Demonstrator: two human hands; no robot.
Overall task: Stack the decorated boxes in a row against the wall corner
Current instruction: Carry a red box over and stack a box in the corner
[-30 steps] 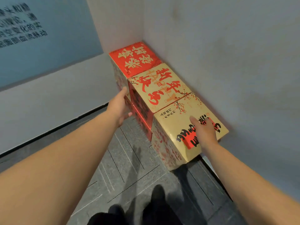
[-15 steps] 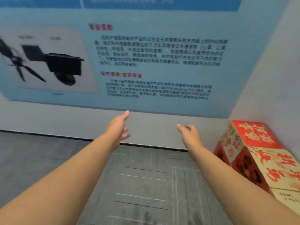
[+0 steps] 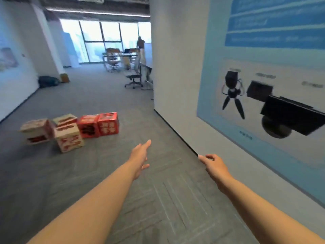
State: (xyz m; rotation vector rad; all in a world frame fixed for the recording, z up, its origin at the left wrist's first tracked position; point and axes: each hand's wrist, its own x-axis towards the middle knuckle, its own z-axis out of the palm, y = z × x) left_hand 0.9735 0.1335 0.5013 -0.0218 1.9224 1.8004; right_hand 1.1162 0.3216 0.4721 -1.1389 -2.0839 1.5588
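Several decorated boxes lie in a loose group on the grey carpet at the left, some way ahead of me. Two red boxes point(image 3: 108, 123) point(image 3: 88, 126) stand side by side at the right of the group. A cream box with red characters point(image 3: 69, 138) sits nearest to me, with two more cream boxes point(image 3: 36, 130) point(image 3: 64, 118) behind and left of it. My left hand point(image 3: 140, 154) is stretched forward with fingers apart, holding nothing. My right hand point(image 3: 213, 164) hangs loosely curled near the wall base, holding nothing. The row in the wall corner is out of view.
A white wall with a blue poster point(image 3: 263, 95) runs along my right, ending at a corner point(image 3: 153, 103). Office chairs point(image 3: 134, 79) and desks point(image 3: 121, 58) stand far ahead by the windows. A dark bag point(image 3: 47, 81) lies by the left wall. A person point(image 3: 140, 44) stands in the distance.
My view has swung left, away from the boxes in the corner, to the open floor with the loose boxes. Both hands have left the stacked boxes and are held out free.
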